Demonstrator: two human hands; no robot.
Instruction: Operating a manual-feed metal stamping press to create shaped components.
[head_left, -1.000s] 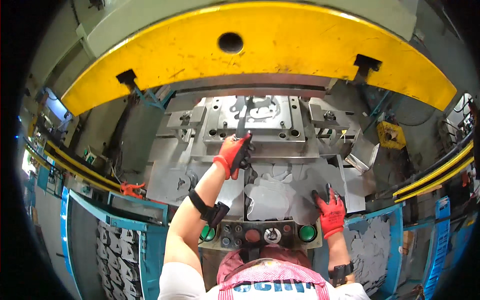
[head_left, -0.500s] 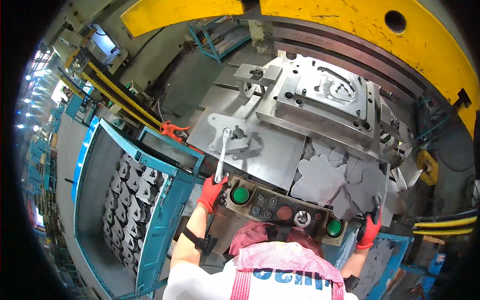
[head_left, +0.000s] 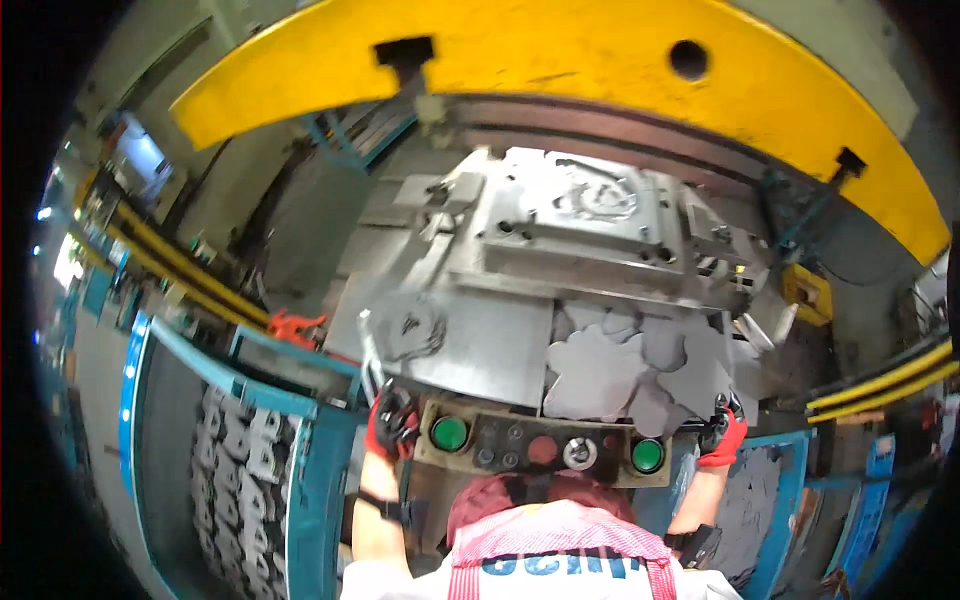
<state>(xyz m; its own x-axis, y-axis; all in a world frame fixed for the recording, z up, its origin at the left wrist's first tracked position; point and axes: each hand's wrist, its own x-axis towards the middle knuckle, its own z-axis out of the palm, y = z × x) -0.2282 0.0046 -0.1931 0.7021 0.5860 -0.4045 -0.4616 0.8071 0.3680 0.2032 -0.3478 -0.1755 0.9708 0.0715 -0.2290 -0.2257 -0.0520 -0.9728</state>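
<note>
My left hand (head_left: 393, 422), in a red glove with black palm and fingers, is closed round a slim silver hand tool (head_left: 370, 345) that points up and away. A grey shaped metal part (head_left: 410, 325) with an opening in it lies on the steel plate (head_left: 490, 335), to the right of the tool's far end. My right hand (head_left: 724, 432), gloved alike, is at the near right corner of several flat grey metal blanks (head_left: 597, 372). Its fingers are blurred, and whether they grip a blank cannot be made out.
Between my hands is a control box (head_left: 542, 450) with two green buttons. A steel die (head_left: 580, 225) sits beyond the plate, under a yellow press frame (head_left: 560, 50). A blue bin (head_left: 325, 480) of formed parts stands left; another blue bin (head_left: 795, 500) with flat blanks is at right.
The silver tool has moved from over the grey part to its left, apart from it. My right hand stays by the blanks' corner. The whole view has shifted.
</note>
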